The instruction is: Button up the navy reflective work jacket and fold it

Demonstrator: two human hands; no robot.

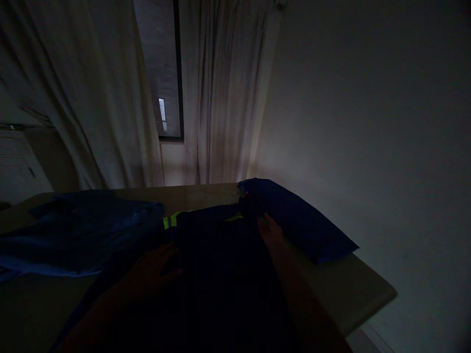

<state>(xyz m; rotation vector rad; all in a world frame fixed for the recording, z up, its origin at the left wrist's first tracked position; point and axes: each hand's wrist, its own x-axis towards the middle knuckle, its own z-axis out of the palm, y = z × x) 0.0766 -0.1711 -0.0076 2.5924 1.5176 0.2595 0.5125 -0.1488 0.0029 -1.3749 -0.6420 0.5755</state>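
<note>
Head view, very dim: the left hand [156, 267] lies flat, fingers spread, on a dark blue garment [217, 255] with yellow-green stripes, spread on the table [353, 289]. The right hand [270, 229] rests at its far edge; its grip is perhaps loose, unclear. Blue clothes [69, 230] lie left, a folded blue piece [301, 218] right, curtains [221, 93] behind.

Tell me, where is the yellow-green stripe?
The yellow-green stripe sits on the dark blue garment mid-table, just beyond the left hand.
</note>
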